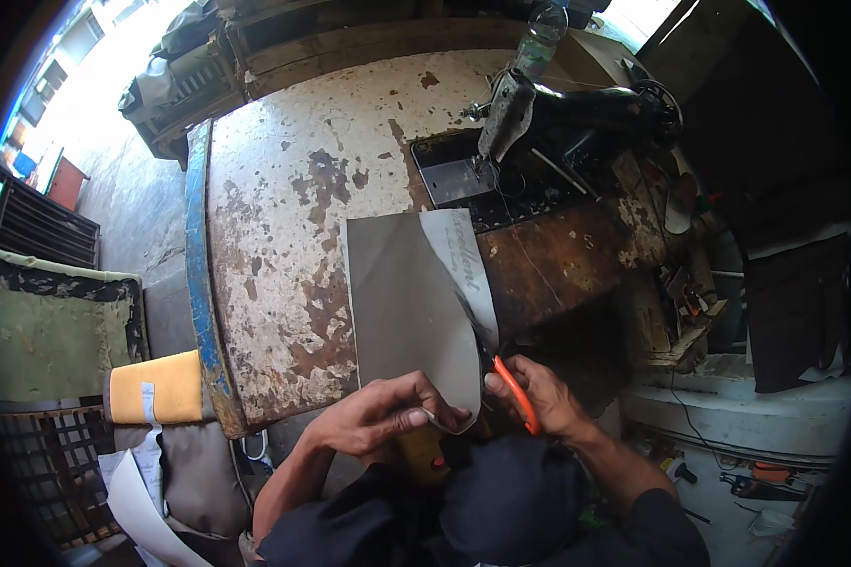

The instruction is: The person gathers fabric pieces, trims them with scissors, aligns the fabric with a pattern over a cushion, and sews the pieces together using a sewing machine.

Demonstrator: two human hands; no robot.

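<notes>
Here the person sits at a worn, paint-flaked table (284, 189) and works a folded grey sheet (407, 312) that lies across the table's near edge, its lower end hanging over toward the lap. The left hand (378, 416) pinches the sheet's rounded bottom edge, thumb on top and fingers curled beneath; I judge that it holds the material taut and steady so the blades have something firm to bite. The right hand (539, 392) is closed around the orange handles of a pair of scissors (501, 364), whose dark blades run up along the sheet's right side, where a white strip (463, 265) of the underside peels away from the grey face. The blades appear to sit in the material at the curve, though how far they are parted I cannot tell.

The sheet lies lengthwise away from the body, probably so the cut can run forward along its edge without turning the work. Beyond it a black sewing machine (577, 109) stands at the far right of the table, well apart from the hands, with a clear plastic bottle (542, 38) behind it. Off to the left, below the table's blue edge, an orange foam pad (161, 386) rests on a stack of other material.
</notes>
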